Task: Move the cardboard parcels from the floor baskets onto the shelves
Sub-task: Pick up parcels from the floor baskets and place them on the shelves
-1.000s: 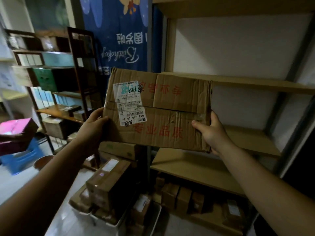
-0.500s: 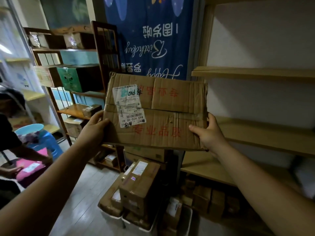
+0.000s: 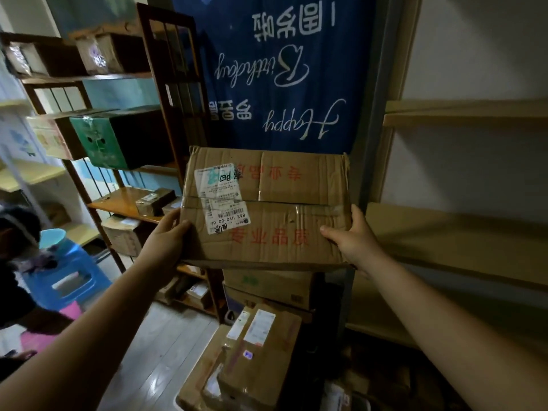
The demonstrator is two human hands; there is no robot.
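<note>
One cardboard parcel (image 3: 281, 209) sits between two grips, the left grip (image 3: 166, 241) and the right grip (image 3: 355, 241), and bears one white label (image 3: 221, 200). Far behind: one blue banner (image 3: 281, 69). Left: one dark rack (image 3: 118, 203), one green box (image 3: 98, 140), one blue stool (image 3: 68, 274). Right: two pale shelves (image 3: 465, 112) show plainly. Near and low: floor parcels (image 3: 261, 366), at least three, the full number hidden; the top one carries two labels.

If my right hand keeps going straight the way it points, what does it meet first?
Your right hand grips the flat brown cardboard parcel, so that leads. Behind it hangs the blue printed banner, which is probably met first, though depth is unclear. The pale wooden shelves lie off to the right.
</note>
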